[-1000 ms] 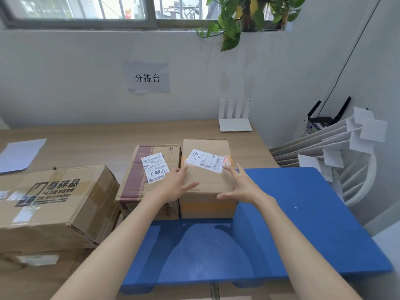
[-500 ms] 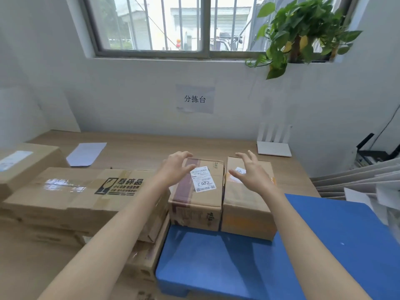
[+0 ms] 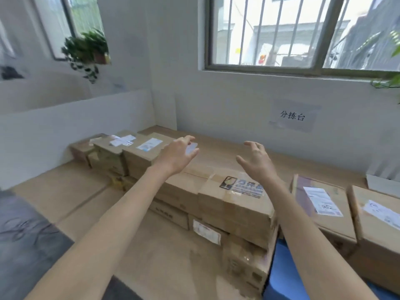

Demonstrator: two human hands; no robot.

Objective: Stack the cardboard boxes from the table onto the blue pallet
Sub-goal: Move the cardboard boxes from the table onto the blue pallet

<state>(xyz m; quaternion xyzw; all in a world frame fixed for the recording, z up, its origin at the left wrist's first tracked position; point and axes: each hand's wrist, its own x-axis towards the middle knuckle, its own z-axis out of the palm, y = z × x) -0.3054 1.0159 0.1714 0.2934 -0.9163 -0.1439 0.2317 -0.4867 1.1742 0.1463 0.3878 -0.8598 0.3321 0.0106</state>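
Observation:
A long cardboard box [image 3: 220, 195] with a fragile sticker lies on top of other boxes [image 3: 207, 232] on the wooden table [image 3: 71, 198]. My left hand [image 3: 179, 154] and my right hand [image 3: 257, 163] hover above it, fingers spread, holding nothing. Two smaller labelled boxes stand on the blue pallet [image 3: 283, 280] at the right: one with a maroon tape stripe [image 3: 320, 204] and a plain one [image 3: 376, 224]. More boxes [image 3: 121, 150] sit at the table's far left corner.
A white wall with a paper sign [image 3: 292, 115] and a barred window [image 3: 303, 33] runs behind the table. A hanging plant [image 3: 86, 50] is at the left. A dark floor patch [image 3: 23, 239] lies at the lower left.
My view has swung left, away from the two small boxes on the pallet. Both hands have left those boxes and now hover over the long fragile-sticker box.

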